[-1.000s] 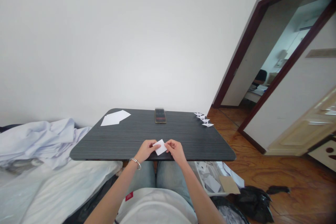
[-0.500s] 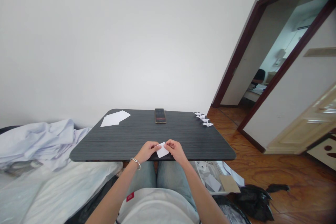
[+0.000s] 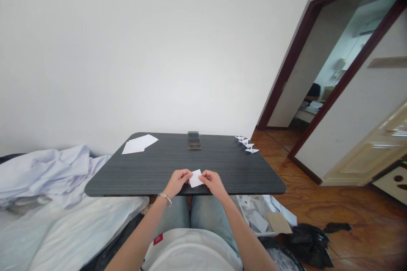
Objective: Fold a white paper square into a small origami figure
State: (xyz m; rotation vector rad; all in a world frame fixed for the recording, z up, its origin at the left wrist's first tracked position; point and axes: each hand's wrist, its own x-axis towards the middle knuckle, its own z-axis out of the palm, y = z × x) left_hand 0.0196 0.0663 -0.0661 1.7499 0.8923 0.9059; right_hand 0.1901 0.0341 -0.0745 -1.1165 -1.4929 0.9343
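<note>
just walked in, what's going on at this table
A person sits at a dark table, holding a small white piece of paper near its front edge, the left hand and the right hand on opposite sides of it. White sheets lie at the far left, a phone-like device is at the back middle, and a row of small folded white paper shapes runs along the far right.

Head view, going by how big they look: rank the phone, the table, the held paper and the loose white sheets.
1. Table
2. Loose white sheets
3. Phone and held paper, unranked: they look close in size, and the paper is nearer the camera.
</note>
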